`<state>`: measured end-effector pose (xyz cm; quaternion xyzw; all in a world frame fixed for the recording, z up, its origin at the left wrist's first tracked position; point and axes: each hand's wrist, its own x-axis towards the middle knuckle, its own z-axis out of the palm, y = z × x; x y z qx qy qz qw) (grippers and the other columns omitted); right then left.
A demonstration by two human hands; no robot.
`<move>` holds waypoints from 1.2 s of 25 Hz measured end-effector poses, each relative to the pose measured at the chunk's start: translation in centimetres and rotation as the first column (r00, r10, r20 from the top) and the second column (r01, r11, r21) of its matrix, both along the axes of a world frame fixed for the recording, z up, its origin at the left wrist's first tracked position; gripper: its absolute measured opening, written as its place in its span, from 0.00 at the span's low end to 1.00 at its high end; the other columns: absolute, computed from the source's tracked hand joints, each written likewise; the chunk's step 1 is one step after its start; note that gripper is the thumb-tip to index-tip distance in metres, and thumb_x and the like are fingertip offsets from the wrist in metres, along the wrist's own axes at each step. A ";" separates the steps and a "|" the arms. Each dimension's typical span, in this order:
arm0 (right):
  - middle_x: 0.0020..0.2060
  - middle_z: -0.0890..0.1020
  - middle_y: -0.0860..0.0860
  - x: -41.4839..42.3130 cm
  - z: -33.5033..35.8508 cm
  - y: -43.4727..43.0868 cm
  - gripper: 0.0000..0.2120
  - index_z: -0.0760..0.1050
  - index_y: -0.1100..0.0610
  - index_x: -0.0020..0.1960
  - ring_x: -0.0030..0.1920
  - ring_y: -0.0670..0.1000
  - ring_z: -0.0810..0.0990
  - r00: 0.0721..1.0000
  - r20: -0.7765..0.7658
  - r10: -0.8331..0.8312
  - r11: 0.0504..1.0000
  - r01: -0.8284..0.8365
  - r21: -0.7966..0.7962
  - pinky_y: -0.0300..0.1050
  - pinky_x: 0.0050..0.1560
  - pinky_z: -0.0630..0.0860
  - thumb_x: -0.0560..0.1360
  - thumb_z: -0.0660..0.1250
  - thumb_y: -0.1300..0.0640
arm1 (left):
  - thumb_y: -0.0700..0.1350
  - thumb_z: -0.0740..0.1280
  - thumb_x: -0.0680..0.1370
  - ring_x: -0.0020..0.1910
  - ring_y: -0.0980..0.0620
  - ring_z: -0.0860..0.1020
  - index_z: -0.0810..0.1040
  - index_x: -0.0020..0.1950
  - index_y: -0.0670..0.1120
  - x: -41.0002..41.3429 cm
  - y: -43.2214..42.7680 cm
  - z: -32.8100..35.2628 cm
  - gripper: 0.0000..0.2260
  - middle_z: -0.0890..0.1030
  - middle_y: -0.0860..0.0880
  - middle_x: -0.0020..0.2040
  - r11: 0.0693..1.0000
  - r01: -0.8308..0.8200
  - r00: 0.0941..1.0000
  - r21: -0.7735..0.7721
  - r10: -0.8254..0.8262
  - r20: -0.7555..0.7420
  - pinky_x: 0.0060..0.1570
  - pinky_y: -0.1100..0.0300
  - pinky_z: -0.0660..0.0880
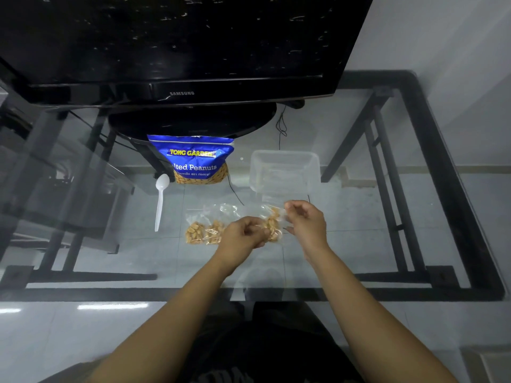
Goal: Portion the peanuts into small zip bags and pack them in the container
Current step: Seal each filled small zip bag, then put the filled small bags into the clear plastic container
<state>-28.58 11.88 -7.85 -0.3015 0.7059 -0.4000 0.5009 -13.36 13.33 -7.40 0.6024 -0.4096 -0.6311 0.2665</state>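
We hold a small zip bag [273, 225] of peanuts between our hands, lifted a little off the glass table [365, 244]. The left hand [243, 234] has its fingers curled and pinches one end of the bag. The right hand [304, 220] pinches the other end between thumb and fingertips. The peanuts sag to the low side of the bag, away from the part we grip. We judge that we hold it this way to run the zip shut without trapping a nut in the seal, though the clear film is too faint for us to tell whether the strip is closed.

Just to the left of the left hand lie what look like two filled bags [204, 233], flat on the glass and within easy reach for packing together. The clear plastic container [284, 154] sits just beyond the right hand, close enough that a sealed bag needs only a short forward move. We see no bags in it, so packing seems not yet begun.

Further left of the left hand lies a white plastic spoon [160, 201], bowl pointing away, probably set aside because both hands are needed for sealing. Beyond it, the blue Tong Garden salted peanuts pouch [193, 161] stands propped against the base of the Samsung television [182, 51], upright so it does not spill.
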 end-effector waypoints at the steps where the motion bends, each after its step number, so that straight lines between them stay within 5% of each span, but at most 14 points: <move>1: 0.45 0.82 0.45 -0.2 -0.7 -0.2 0.04 0.79 0.50 0.46 0.48 0.49 0.81 0.992 -0.122 0.033 0.999 -0.034 -0.003 0.46 0.50 0.78 0.75 0.67 0.52 | 0.39 0.71 0.73 0.38 0.52 0.80 0.74 0.56 0.40 -0.1 0.1 -0.3 0.13 0.79 0.48 0.36 0.998 -0.057 0.997 0.005 0.057 0.046 0.45 0.59 0.80; 5: 0.49 0.82 0.48 -0.1 -2.8 -0.8 0.09 0.82 0.52 0.47 0.45 0.48 0.79 0.874 -0.458 0.163 0.987 -0.145 0.075 0.40 0.42 0.70 0.74 0.67 0.48 | 0.42 0.71 0.73 0.33 0.49 0.80 0.68 0.46 0.44 -1.0 0.4 -1.4 0.12 0.78 0.45 0.32 0.989 -0.012 0.920 -0.148 0.069 0.386 0.36 0.58 0.76; 8: 0.50 0.81 0.48 0.4 -3.8 -1.2 0.08 0.81 0.50 0.46 0.43 0.50 0.79 0.797 -0.562 0.222 0.975 -0.196 0.107 0.40 0.37 0.68 0.75 0.66 0.49 | 0.43 0.67 0.75 0.35 0.46 0.76 0.67 0.46 0.43 -1.9 0.3 -2.0 0.09 0.79 0.42 0.35 0.957 0.171 0.798 -0.234 0.006 0.603 0.33 0.59 0.69; 12: 0.52 0.80 0.47 0.1 -4.2 -1.3 0.08 0.80 0.50 0.51 0.45 0.49 0.79 0.743 -0.630 0.225 0.968 -0.243 0.059 0.38 0.36 0.67 0.74 0.67 0.50 | 0.49 0.64 0.77 0.37 0.41 0.79 0.69 0.48 0.40 -1.6 0.3 -2.5 0.13 0.80 0.39 0.38 0.896 0.400 0.616 -0.193 -0.108 0.780 0.36 0.52 0.75; 15: 0.51 0.80 0.48 -1.1 -2.7 -1.7 0.08 0.79 0.52 0.51 0.50 0.50 0.76 0.727 -0.687 0.027 0.956 -0.221 -0.195 0.33 0.36 0.64 0.74 0.67 0.51 | 0.53 0.63 0.78 0.33 0.47 0.79 0.72 0.49 0.39 -0.8 -0.7 -1.7 0.15 0.82 0.42 0.35 0.895 0.290 0.685 -0.339 0.053 0.727 0.34 0.56 0.75; 17: 0.56 0.77 0.52 -2.6 -2.0 -2.7 0.13 0.75 0.54 0.58 0.56 0.51 0.73 0.750 -0.657 -0.074 0.942 -0.163 -0.292 0.35 0.46 0.68 0.75 0.66 0.52 | 0.49 0.63 0.78 0.36 0.50 0.79 0.75 0.54 0.38 -0.7 -2.9 -1.0 0.14 0.83 0.41 0.43 0.908 0.097 0.738 -0.407 0.209 0.641 0.38 0.60 0.73; 20: 0.69 0.67 0.56 -4.8 -2.2 -4.7 0.27 0.60 0.57 0.73 0.69 0.53 0.67 0.877 -0.480 0.037 0.988 -0.103 -0.113 0.47 0.67 0.67 0.77 0.62 0.51 | 0.49 0.62 0.79 0.54 0.46 0.79 0.70 0.66 0.39 -1.5 -6.9 -0.4 0.19 0.78 0.40 0.60 0.942 -0.071 0.807 -0.328 0.248 0.536 0.51 0.58 0.73; 22: 0.72 0.66 0.56 -5.5 -2.5 -5.6 0.29 0.54 0.58 0.75 0.70 0.54 0.66 0.911 -0.387 0.146 0.987 -0.158 -0.001 0.46 0.69 0.64 0.78 0.61 0.52 | 0.48 0.60 0.80 0.60 0.44 0.77 0.67 0.69 0.38 -2.2 -8.8 -0.7 0.21 0.77 0.39 0.63 0.976 -0.064 0.828 -0.209 0.168 0.535 0.57 0.57 0.71; 27: 0.73 0.64 0.56 -6.1 -2.2 -7.4 0.27 0.55 0.60 0.74 0.72 0.53 0.63 0.875 -0.396 0.278 0.960 -0.265 0.088 0.41 0.70 0.59 0.79 0.59 0.54 | 0.44 0.58 0.80 0.49 0.38 0.78 0.73 0.56 0.35 -2.9 -10.0 -1.4 0.13 0.78 0.41 0.38 0.986 0.039 0.806 -0.160 0.064 0.588 0.40 0.59 0.67; 30: 0.73 0.64 0.57 -6.0 -1.7 -8.0 0.27 0.54 0.60 0.75 0.72 0.55 0.65 0.840 -0.431 0.330 0.944 -0.307 0.124 0.43 0.70 0.61 0.80 0.57 0.52 | 0.48 0.58 0.80 0.61 0.43 0.76 0.67 0.70 0.39 -2.7 -10.3 -0.9 0.21 0.78 0.40 0.62 0.994 0.024 0.821 -0.106 0.041 0.570 0.56 0.58 0.71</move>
